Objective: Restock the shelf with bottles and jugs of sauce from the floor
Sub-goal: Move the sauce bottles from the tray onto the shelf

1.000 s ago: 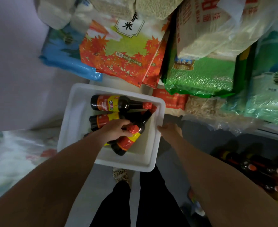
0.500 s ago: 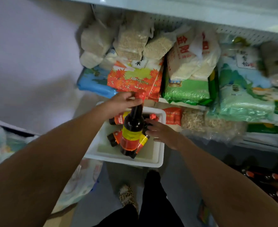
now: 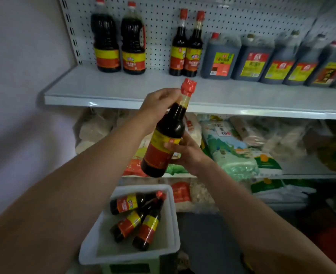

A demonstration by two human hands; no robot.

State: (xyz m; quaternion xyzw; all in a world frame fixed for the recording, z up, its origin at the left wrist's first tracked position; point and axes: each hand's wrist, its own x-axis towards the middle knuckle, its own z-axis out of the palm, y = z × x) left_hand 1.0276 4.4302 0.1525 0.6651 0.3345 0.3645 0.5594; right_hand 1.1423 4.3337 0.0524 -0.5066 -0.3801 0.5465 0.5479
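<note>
Left hand: fingers curled round the neck of the sauce bottle, just under its red cap. Right hand: fingers wrapped round the labelled body from the right side. Bottle held in the air in front of the shelf, tilted, cap up and to the right, base down and to the left.

On the shelf, against the pegboard back: two large bottles at left, two slim bottles near the middle, then a row of dark jugs running right.

Below the hands: white bin on the floor holding three bottles lying on their sides. Lower shelf behind the hands: stacked bags of rice.
</note>
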